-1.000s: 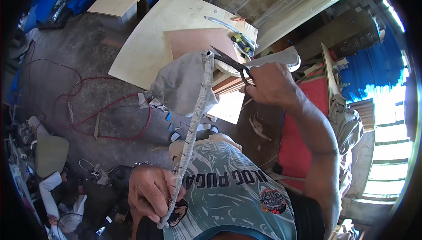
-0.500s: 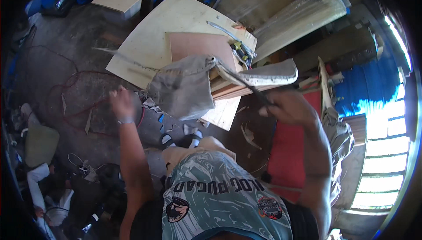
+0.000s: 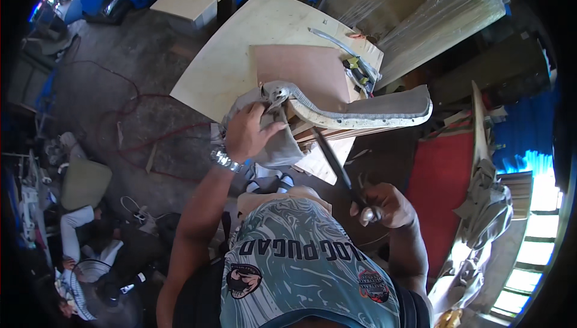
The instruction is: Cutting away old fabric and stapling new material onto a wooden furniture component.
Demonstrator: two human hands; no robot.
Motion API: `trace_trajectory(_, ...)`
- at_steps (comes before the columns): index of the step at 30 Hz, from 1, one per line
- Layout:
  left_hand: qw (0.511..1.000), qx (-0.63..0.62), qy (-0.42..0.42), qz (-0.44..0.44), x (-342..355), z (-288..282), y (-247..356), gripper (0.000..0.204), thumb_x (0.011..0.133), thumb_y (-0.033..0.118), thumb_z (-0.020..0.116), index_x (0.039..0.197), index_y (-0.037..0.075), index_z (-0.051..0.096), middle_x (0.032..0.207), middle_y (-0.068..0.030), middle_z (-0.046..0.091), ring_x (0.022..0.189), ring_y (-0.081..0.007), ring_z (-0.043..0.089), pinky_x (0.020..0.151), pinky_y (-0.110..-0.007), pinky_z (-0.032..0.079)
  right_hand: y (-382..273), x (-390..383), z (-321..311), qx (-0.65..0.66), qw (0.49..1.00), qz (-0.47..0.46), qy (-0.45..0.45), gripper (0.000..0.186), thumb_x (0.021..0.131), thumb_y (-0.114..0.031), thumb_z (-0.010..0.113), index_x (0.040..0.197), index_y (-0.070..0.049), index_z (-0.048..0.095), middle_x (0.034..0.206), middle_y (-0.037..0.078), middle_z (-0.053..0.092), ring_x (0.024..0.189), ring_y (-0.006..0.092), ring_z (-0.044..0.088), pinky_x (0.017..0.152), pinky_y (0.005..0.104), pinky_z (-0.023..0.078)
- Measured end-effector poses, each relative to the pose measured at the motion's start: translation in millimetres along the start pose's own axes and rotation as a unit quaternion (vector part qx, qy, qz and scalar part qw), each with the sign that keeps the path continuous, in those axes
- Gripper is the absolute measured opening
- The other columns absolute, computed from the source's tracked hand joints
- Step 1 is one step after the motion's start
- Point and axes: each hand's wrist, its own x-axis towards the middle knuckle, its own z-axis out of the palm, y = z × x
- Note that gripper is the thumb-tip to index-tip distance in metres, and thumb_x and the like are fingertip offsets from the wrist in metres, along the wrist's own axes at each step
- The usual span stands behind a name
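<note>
"Starting big: pale surface [image 3: 210, 63], brown sheet [image 3: 297, 66] lying on it. Where's the upholstered piece [image 3: 390, 102]?"

"Front of the person, overlapping that surface's near side. Can't tell what it rests on. Grey cloth [image 3: 281, 147] hangs loose and creased at the left end, smoother on the right arm. Curved pale edge [image 3: 366, 121] shows, small dark specks along it, bare brown wood just under."

"Hands?"

"Left hand [image 3: 245, 131] touches the bunched cloth, thumb clear of the index finger. Right hand [image 3: 387, 205] has its grip closed round dark scissors [image 3: 334, 162], tips near the curved edge."

"Hidden stuff, quick."

"Underside of the piece, mostly covered by its own cloth. Part of the bunched end, behind the left hand. Other left fingers mostly hidden, so can't tell if that grip pinches cloth. Scissor blades blurred; apart or together, can't tell. Handle loops mostly inside the fist."
</note>
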Motion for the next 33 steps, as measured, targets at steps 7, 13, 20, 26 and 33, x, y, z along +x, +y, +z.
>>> trace_trajectory(7,0.993,-0.017,-0.088,-0.075,43,-99,33,0.028,0.095,0.021,0.072,0.080,0.002,0.058,0.073,-0.0168,0.059,0.066,-0.0371,0.059,0.061,-0.046,0.045,-17,10,-39,-0.564,0.776,-0.123,0.253,0.029,0.072,-0.024,0.085,0.089,-0.007,0.069,0.083,0.006,0.068,0.076,0.0270,0.065,0.062,0.0427,0.053)
trace_trajectory(13,0.987,0.054,-0.057,0.138,122,-118,58,0.034,0.089,0.027,0.076,0.077,0.002,0.057,0.069,-0.0166,0.060,0.065,-0.0357,0.060,0.060,-0.046,0.046,-72,53,-46,-0.678,0.700,-0.098,0.204,0.039,0.075,-0.034,0.084,0.101,-0.008,0.070,0.091,0.005,0.068,0.093,0.0255,0.066,0.075,0.0434,0.055)
trace_trajectory(20,0.974,-0.048,-0.089,0.203,163,-108,46,0.033,0.089,0.031,0.076,0.081,0.003,0.061,0.074,-0.0158,0.065,0.068,-0.0369,0.064,0.062,-0.046,0.048,-120,101,-11,-0.723,0.665,-0.017,0.188,0.033,0.082,-0.025,0.079,0.107,-0.007,0.070,0.100,0.008,0.070,0.102,0.0282,0.066,0.077,0.0449,0.056)
trace_trajectory(26,0.933,-0.230,-0.074,0.268,171,-104,9,0.039,0.094,0.032,0.072,0.076,0.002,0.055,0.062,-0.0132,0.054,0.055,-0.0281,0.053,0.055,-0.039,0.042,-170,121,40,-0.794,0.583,0.071,0.154,0.013,0.085,-0.016,0.068,0.093,-0.006,0.071,0.094,0.007,0.072,0.098,0.0263,0.068,0.077,0.0437,0.058)
trace_trajectory(33,0.952,-0.223,-0.196,0.077,144,-28,-96,0.035,0.095,0.035,0.070,0.087,0.002,0.060,0.073,-0.0222,0.062,0.072,-0.0422,0.064,0.065,-0.048,0.049,-189,125,93,-0.759,0.603,0.219,0.114,0.016,0.087,-0.022,0.068,0.091,-0.006,0.071,0.087,0.010,0.074,0.080,0.0294,0.074,0.073,0.0454,0.059)
